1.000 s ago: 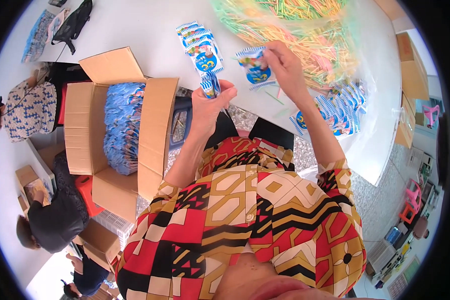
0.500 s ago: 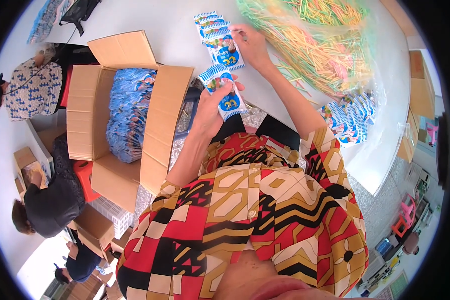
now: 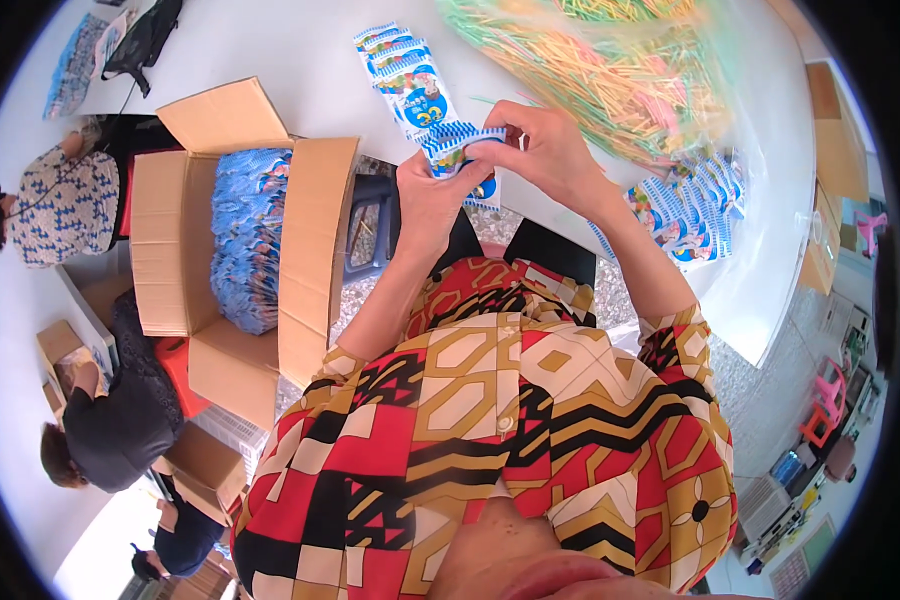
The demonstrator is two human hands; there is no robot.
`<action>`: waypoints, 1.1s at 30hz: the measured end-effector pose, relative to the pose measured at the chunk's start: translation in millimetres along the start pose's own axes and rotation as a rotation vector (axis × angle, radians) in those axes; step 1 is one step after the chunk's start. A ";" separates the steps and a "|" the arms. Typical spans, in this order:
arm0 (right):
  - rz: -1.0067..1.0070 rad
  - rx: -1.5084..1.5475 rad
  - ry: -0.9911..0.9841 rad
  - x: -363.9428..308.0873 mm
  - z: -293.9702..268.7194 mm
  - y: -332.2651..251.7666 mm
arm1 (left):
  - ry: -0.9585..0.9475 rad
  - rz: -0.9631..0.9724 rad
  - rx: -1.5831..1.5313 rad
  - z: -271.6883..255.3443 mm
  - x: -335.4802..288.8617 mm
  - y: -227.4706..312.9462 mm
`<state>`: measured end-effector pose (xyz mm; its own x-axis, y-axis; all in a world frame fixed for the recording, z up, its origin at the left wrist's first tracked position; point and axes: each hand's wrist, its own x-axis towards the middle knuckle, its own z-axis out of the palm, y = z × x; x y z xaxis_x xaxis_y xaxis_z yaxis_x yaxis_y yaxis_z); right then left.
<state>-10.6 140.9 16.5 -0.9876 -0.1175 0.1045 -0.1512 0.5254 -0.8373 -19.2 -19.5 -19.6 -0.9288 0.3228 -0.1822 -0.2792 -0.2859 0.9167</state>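
Observation:
Small blue-and-white snack packets (image 3: pixel 448 152) are gripped in my left hand (image 3: pixel 427 208) near the table's front edge. The thumb lies across them, and a lower part pokes out below the fingers. My right hand (image 3: pixel 555 160) pinches the striped end of a packet between thumb and fingertips, close to the left thumb. How many packets are between the hands I cannot tell, as fingers cover them. Just beyond lies an overlapping row of like packets (image 3: pixel 415 90) on the white table (image 3: pixel 350 90).
A clear bag of colourful thin straws (image 3: pixel 610 90) lies at the far right. Nearer, more packets (image 3: pixel 685 215) form a pile. An open cardboard box (image 3: pixel 160 240) full of blue packets (image 3: pixel 250 240) stands left. Several people, including one in black (image 3: pixel 120 420), are further left.
My right hand has left the packet row and come nearer, now pinching a packet's end beside my left hand. The held packet has turned and bent. The whole view has shifted slightly.

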 end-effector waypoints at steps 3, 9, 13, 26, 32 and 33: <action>0.043 0.082 0.007 -2.8 -7.9 -0.5 | -0.024 -0.030 -0.023 4.6 -1.0 6.7; 0.019 0.085 0.015 -6.0 -19.8 2.3 | -0.069 -0.083 -0.121 1.5 -1.5 6.8; -0.057 -0.020 -0.034 -7.7 -23.8 0.6 | -0.164 -0.075 -0.027 -0.4 -2.2 9.4; -0.085 0.124 0.101 -26.7 -31.6 -21.4 | -0.105 0.016 0.044 -4.8 -0.8 9.4; -0.203 0.005 0.150 -33.6 -36.9 -31.2 | -0.116 0.025 0.064 2.1 1.7 9.0; -0.246 -0.036 0.136 -33.9 -34.6 -31.1 | -0.115 0.031 0.152 -0.2 0.3 4.4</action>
<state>26.1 157.7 57.6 -0.9174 -0.1327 0.3751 -0.3860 0.5249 -0.7586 -20.7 -20.9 -15.6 -0.8998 0.4198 -0.1189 -0.2024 -0.1603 0.9661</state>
